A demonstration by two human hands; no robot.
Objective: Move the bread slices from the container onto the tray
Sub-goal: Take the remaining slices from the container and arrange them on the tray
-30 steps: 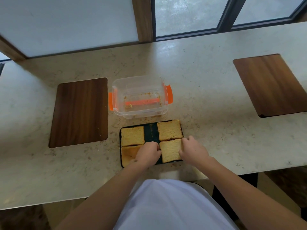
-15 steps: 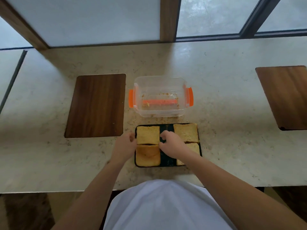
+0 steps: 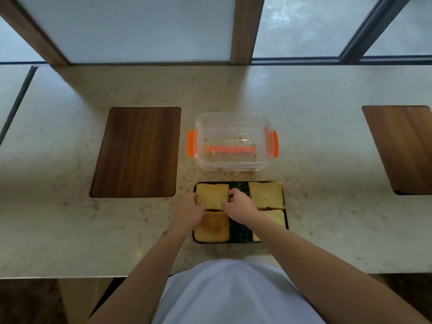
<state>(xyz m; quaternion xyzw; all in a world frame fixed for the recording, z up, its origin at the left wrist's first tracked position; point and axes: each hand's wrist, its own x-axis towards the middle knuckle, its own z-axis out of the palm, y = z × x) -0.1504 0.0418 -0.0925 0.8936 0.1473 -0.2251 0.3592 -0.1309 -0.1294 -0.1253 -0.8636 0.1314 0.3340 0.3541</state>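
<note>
Because the container (image 3: 231, 141) holds only crumbs, your work now looks like squaring up; four bread slices (image 3: 265, 194) lie on the tray (image 3: 240, 230) just in front of it on the table (image 3: 70, 220); your left hand (image 3: 187, 210) and right hand (image 3: 239, 206) pinch the far-left slice (image 3: 212, 195) by opposite edges, fingers closed on it, probably to straighten it.

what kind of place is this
Probably a home kitchen or dining counter by a window: a pale stone countertop with wooden boards set on it, glass panes behind, and a food container beside a tray of bread.
</note>
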